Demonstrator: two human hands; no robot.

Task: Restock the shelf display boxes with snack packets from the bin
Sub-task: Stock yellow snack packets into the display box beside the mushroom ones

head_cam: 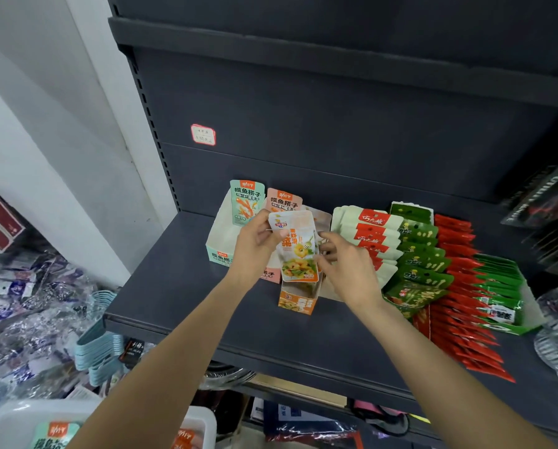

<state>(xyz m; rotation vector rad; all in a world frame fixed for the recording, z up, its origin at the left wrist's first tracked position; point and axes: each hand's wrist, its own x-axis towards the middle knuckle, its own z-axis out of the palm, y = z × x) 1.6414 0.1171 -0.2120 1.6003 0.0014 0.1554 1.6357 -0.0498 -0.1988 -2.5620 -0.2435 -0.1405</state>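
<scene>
Alignment of the shrimp snack packet (pixel 298 247) with the orange display box (pixel 298 294) directly beneath it is what the next move seems to hinge on: the packet stands upright, long axis vertical and tipped slightly left at the top, its lower edge just inside the box's open top, near the front edge of the shelf (pixel 187 286). The left hand (pixel 255 244) pinches the packet's upper left corner; the right hand (pixel 349 267) has fingers curled against its right edge, apparently steadying it. Both are equally close. Below, at the lower left, the white bin (pixel 18 422) holds more packets.
</scene>
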